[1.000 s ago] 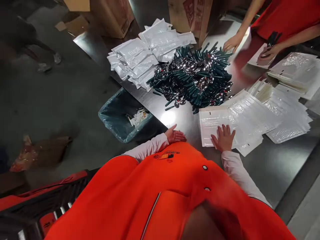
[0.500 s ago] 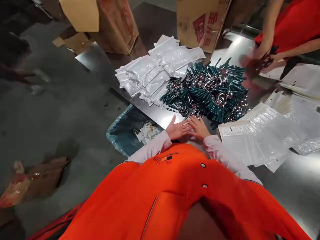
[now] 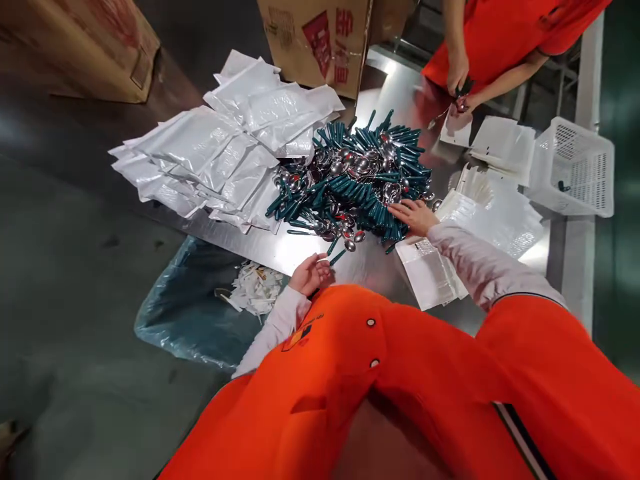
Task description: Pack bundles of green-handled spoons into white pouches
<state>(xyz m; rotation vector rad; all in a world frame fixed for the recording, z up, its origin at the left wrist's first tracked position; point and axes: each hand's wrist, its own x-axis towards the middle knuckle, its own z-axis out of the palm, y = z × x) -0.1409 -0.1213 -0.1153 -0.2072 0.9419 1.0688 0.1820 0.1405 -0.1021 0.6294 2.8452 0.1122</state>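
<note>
A large heap of spoons [image 3: 360,163] with dark green handles and shiny metal bowls lies on the metal table. Over its right front edge reaches my right hand [image 3: 416,217], palm down with fingers stretched out, touching the spoons. Close to my body, at the table's front edge, my left hand [image 3: 311,273] is turned palm up, fingers loosely curled and apart. Its fingertips are beside the green handles of a couple of loose spoons [image 3: 338,257]; whether they touch is unclear. Beneath my right forearm spreads a stack of flat white bubble bags [image 3: 433,273].
Filled white packets [image 3: 200,147] are piled to the left of the spoons. Below the table edge hangs a blue-lined bin [image 3: 175,313] with paper scraps. Cardboard boxes [image 3: 320,40] stand behind. A co-worker's hands [image 3: 460,87] hold something small near a white plastic basket [image 3: 583,167].
My hands, earlier close together in front of the heap, have parted: the right moved right onto the spoons, the left stays near the table edge. The view has swung to the right.
</note>
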